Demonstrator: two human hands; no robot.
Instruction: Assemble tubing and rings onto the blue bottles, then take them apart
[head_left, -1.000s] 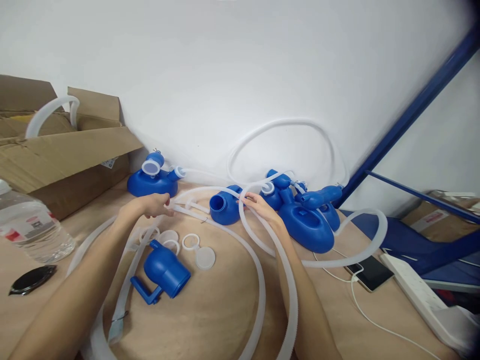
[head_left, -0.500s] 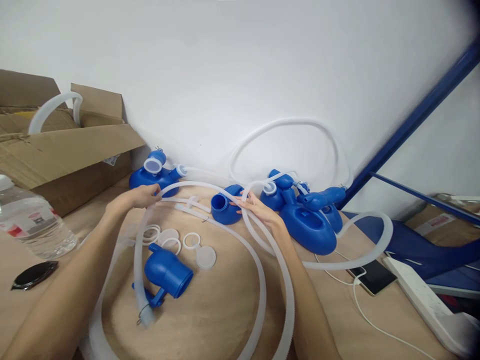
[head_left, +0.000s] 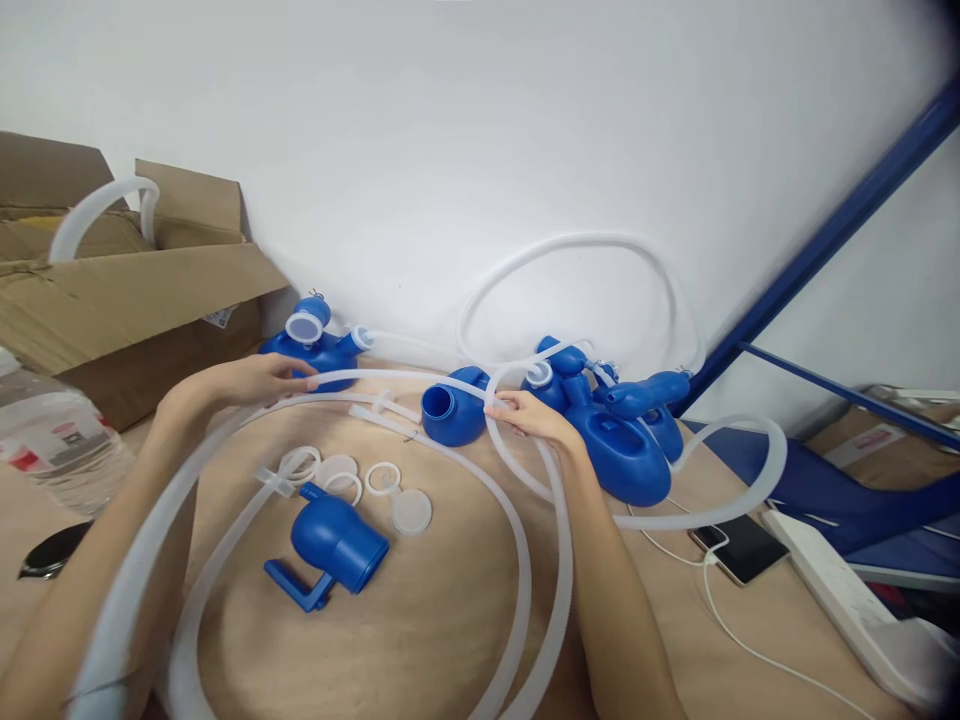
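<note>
A translucent white hose [head_left: 397, 377] arches between my hands, behind the loose parts. My left hand [head_left: 274, 380] pinches it near the blue bottle [head_left: 319, 362] at the back left. Fingers of my right hand [head_left: 525, 412] close on the same hose beside a blue bottle with an open round mouth [head_left: 456, 410]. In front of my hands, a blue spouted piece [head_left: 337, 543] lies on its side with a blue handle [head_left: 298, 585]. White rings [head_left: 384, 479] and discs [head_left: 412, 512] rest behind it. Another hose [head_left: 517, 540] curves around these parts.
Several blue bottles [head_left: 619, 460] with hoses stand at the right. An open cardboard box [head_left: 142, 300] and water bottle [head_left: 56, 440] are left, with a dark round object [head_left: 56, 550]. A phone [head_left: 742, 548], cable and power strip [head_left: 844, 600] lie right.
My left hand has moved slightly left with the hose, lowering its arch. The hose's loose end has swung from beside the blue spouted piece to the lower left. My right hand has shifted slightly right.
</note>
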